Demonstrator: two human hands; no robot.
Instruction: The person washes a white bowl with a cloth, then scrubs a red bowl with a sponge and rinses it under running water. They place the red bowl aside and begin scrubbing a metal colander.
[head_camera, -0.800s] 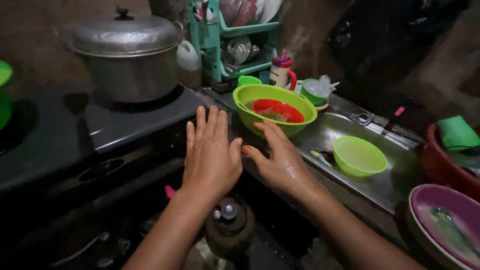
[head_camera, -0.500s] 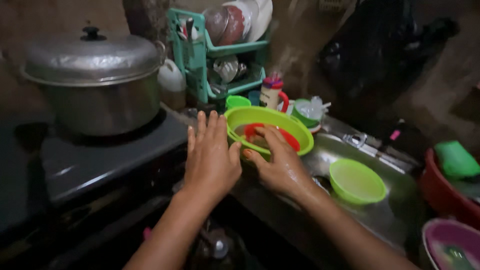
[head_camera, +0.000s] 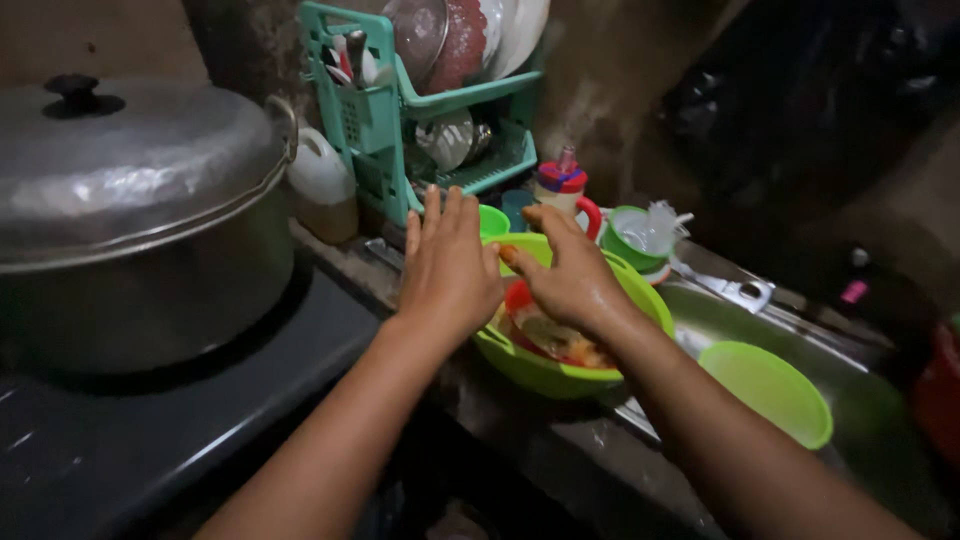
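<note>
**Both hands at the rim of the green basin**

Nearest, the left hand (head_camera: 450, 265) lies flat and spread, grasping nothing, touching the large green bowl (head_camera: 545, 365) at its near rim; the right hand (head_camera: 572, 275) arches loosely over it, unclenched; the bowl sits at the sink edge (head_camera: 700, 310), red dish (head_camera: 550, 335) inside; probably light, stiff plastic, likely slippery, best gripped by opposite rims; beyond stands the teal rack (head_camera: 400, 130)
</note>
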